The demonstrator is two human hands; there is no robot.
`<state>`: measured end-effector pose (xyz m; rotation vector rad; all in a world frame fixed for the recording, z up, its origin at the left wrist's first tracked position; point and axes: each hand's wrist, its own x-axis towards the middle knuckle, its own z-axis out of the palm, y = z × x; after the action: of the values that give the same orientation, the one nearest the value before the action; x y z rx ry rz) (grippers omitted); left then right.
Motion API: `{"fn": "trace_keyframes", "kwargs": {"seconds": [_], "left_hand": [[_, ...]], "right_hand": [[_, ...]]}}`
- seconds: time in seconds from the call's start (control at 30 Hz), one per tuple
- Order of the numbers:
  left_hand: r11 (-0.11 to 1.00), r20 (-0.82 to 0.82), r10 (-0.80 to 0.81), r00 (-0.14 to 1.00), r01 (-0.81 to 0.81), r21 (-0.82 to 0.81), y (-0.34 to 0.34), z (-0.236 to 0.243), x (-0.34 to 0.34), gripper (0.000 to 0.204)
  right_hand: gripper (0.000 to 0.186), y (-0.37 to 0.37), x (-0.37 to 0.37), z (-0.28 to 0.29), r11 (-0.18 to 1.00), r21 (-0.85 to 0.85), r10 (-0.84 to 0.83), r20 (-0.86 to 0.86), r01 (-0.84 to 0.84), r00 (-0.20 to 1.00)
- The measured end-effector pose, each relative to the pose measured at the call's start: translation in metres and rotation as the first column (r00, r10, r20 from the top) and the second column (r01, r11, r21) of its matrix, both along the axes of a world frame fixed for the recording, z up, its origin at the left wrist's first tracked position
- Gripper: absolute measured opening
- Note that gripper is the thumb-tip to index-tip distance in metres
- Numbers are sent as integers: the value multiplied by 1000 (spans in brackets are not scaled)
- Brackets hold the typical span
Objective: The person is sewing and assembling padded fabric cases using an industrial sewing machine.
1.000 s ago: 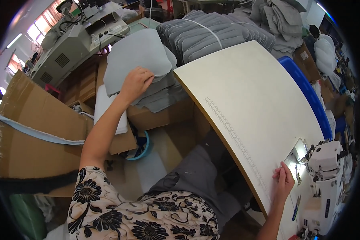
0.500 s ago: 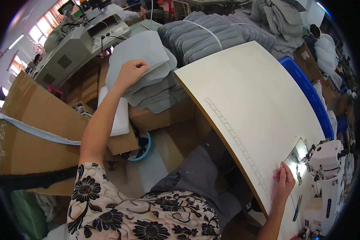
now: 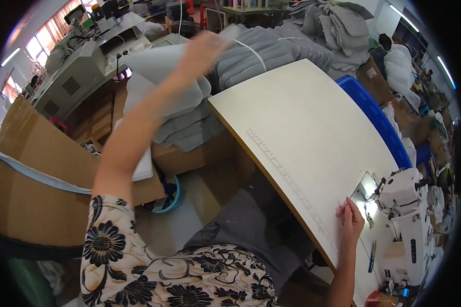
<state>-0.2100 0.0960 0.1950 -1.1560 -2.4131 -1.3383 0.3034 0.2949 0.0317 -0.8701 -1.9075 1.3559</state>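
Observation:
My left hand [image 3: 204, 53], blurred by motion, is raised over the stack of grey fabric pieces [image 3: 184, 120] at the left. Its fingers are closed on the top grey fabric piece [image 3: 156, 61], which is partly lifted; a blurred corner of it shows past the fingertips. My right hand [image 3: 351, 219] rests on the white sewing table [image 3: 297, 117], beside the lit needle plate [image 3: 364, 189] of a white sewing machine [image 3: 407, 204]. Its fingers are curled together, and whatever they may hold is hidden. Thread snips [image 3: 372, 256] with blue handles lie right of that wrist.
Tied bundles of grey pieces [image 3: 261, 51] stand beyond the table. A blue bin [image 3: 376, 120] sits along its far right side. At the left are a large cardboard box [image 3: 41, 174] and a light-blue basket [image 3: 175, 197]. A ruler scale [image 3: 281, 166] runs along the table's near edge.
My left hand has moved up and to the right, raising the top fabric piece from the stack. My right hand keeps its place by the needle plate. The whole view has shifted slightly.

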Motion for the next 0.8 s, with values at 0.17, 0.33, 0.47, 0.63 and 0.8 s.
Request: {"fn": "trace_keyframes", "kwargs": {"seconds": [0.17,0.33,0.47,0.63,0.8], "left_hand": [[865,-98,-500,861,501,-10,97,19,131,42],[825,434,-549,714,378,421,53,121,176,25],[814,249,-571,782,502,293,107,15,93,38],[896,-94,-292,952,238,-375,94,-62,35,57],[689,-339,-565,752,203,-696,114,-113,125,78]], "right_hand": [[44,-9,6,31,912,392,46,196,-121,980],[49,-21,-4,89,699,710,17,102,-85,995],[40,-25,-15,110,731,682,30,-7,-17,1000],[37,-25,-60,80,651,689,110,330,-319,937],[47,-22,-73,24,576,650,-4,609,-496,793]]}}
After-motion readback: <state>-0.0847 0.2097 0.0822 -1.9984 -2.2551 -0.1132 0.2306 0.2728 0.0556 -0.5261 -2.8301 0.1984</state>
